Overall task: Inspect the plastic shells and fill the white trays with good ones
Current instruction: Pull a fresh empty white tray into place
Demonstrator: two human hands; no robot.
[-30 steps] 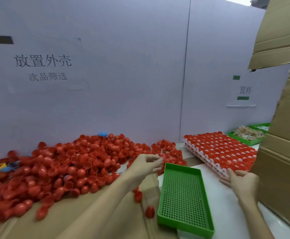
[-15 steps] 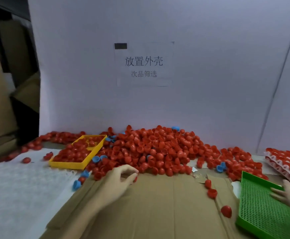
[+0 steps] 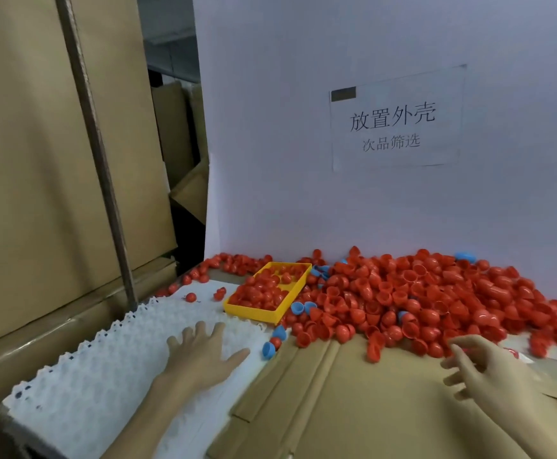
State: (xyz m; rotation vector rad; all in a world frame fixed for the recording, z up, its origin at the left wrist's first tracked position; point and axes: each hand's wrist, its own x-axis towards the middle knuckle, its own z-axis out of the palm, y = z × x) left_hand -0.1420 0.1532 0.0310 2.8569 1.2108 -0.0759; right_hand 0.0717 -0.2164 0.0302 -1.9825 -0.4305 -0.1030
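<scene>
The person's left hand [image 3: 201, 356] is lying flat on the stack of white trays [image 3: 104, 369] at the left side of the desk, fingers spread wide and straight, palm down on the bumpy moulded surface. That grip is holding nothing; it is just pressing on the top tray. The right hand [image 3: 489, 372] is hovering above the flattened brown cardboard [image 3: 336, 402] that is covering the middle of the desk, fingers loosely curled and apart, nothing between them.

Behind both hands, a big heap of red plastic shells [image 3: 419, 299] is sprawling along the foot of the white back panel [image 3: 303, 127], reaching from the far left corner across to the right edge. A few blue shells [image 3: 269, 349] are sitting mixed in near the front of the heap, just beside the tray's right corner. A yellow bin [image 3: 264, 311], partly filled with more red shells, is standing at an angle behind the white trays, its near corner close to the far edge of the stack.

A paper sign [image 3: 393, 124] with printed Chinese characters is hanging on the back panel. Tall cardboard boxes [image 3: 38, 160] are standing to the left of the desk.
</scene>
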